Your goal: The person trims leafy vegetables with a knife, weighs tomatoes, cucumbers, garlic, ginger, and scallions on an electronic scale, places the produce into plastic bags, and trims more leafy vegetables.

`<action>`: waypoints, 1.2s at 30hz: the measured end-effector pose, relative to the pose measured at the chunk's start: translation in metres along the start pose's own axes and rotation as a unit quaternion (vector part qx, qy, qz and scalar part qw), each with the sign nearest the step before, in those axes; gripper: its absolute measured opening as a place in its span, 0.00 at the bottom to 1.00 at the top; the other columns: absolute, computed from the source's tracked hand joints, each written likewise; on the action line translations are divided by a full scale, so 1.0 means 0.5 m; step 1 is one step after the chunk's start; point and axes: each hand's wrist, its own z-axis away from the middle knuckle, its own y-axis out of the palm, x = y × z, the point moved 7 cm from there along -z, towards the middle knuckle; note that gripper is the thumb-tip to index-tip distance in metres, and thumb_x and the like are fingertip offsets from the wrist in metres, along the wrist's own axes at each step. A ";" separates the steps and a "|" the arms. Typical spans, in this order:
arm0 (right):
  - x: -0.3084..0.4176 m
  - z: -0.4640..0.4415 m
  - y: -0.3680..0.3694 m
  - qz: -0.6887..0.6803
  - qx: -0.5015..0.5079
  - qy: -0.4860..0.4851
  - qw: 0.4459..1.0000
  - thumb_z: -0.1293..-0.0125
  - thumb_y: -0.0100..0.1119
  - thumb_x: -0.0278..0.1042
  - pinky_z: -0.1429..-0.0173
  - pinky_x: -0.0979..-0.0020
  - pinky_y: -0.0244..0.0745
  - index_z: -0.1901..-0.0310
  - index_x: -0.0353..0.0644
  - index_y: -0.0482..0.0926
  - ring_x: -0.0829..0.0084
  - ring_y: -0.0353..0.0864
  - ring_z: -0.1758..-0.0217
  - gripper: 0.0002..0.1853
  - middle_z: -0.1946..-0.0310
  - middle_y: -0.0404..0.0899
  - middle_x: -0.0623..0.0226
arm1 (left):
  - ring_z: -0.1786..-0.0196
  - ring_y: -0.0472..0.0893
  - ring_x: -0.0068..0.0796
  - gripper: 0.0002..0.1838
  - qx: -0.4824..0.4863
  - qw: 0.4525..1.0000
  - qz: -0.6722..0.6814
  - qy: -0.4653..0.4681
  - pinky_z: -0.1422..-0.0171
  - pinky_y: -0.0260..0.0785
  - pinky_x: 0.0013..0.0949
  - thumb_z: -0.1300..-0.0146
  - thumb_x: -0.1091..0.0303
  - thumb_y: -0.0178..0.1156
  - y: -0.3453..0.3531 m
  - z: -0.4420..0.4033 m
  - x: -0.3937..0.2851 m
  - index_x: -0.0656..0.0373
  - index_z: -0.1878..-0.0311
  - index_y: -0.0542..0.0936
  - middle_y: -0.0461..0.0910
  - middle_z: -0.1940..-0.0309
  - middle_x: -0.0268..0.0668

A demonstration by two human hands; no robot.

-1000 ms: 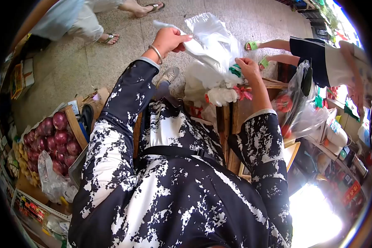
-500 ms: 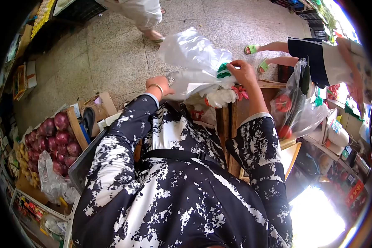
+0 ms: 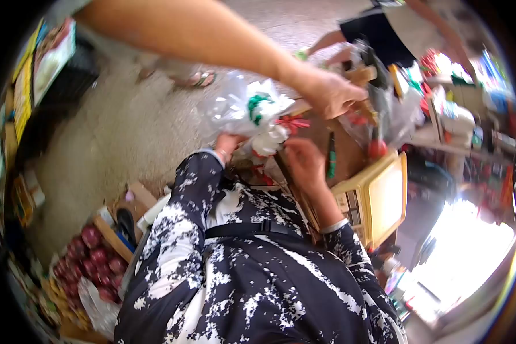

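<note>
My left hand (image 3: pixel 229 145) is at the lower edge of a clear plastic bag (image 3: pixel 226 112), its fingers partly hidden by the plastic. My right hand (image 3: pixel 305 160) is blurred, near the white bundled bags (image 3: pixel 269 139) with red ties (image 3: pixel 292 122); its fingers look bent, and what they hold, if anything, cannot be made out. Green ties (image 3: pixel 257 108) show on the bag stack. Another person's hand (image 3: pixel 332 94) reaches across above my right hand, near a brown piece. A green-handled tool (image 3: pixel 331 155) lies on the brown tabletop (image 3: pixel 348 148).
Red onions (image 3: pixel 92 258) fill a box at the lower left. A yellowish scale-like box (image 3: pixel 375 198) stands right of my right hand. A hanging clear bag with tomatoes (image 3: pixel 377 148) is behind it. A person in dark shorts (image 3: pixel 378 35) stands at the upper right.
Another person's arm has come in from the upper left across the view. My right hand has moved down from the green ties. The view has shifted, showing more of the yellowish box.
</note>
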 end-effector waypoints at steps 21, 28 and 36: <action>-0.171 0.233 -0.062 -0.070 -0.076 0.201 0.974 0.46 0.54 0.33 0.62 0.67 0.71 0.64 0.39 0.77 0.61 0.77 0.67 0.10 0.70 0.78 0.57 | 0.68 0.78 0.27 0.09 -0.035 0.993 -0.114 -0.009 0.65 0.73 0.31 0.46 0.71 0.59 -0.254 0.269 -0.003 0.58 0.62 0.73 0.77 0.68 0.35; -0.189 0.148 -0.069 -0.038 -0.208 0.208 0.955 0.49 0.60 0.37 0.57 0.65 0.70 0.51 0.44 0.68 0.61 0.73 0.59 0.23 0.59 0.69 0.59 | 0.84 0.74 0.27 0.09 -0.252 0.913 -0.300 -0.113 0.87 0.65 0.27 0.47 0.77 0.46 -0.552 0.374 0.110 0.61 0.64 0.74 0.75 0.78 0.38; -0.168 0.058 -0.100 0.061 -0.177 0.220 0.957 0.56 0.65 0.43 0.52 0.64 0.69 0.51 0.47 0.67 0.59 0.70 0.52 0.29 0.55 0.67 0.60 | 0.79 0.73 0.20 0.08 -0.194 0.914 -0.349 -0.071 0.78 0.67 0.24 0.54 0.75 0.58 -0.396 0.331 0.028 0.58 0.67 0.76 0.75 0.77 0.33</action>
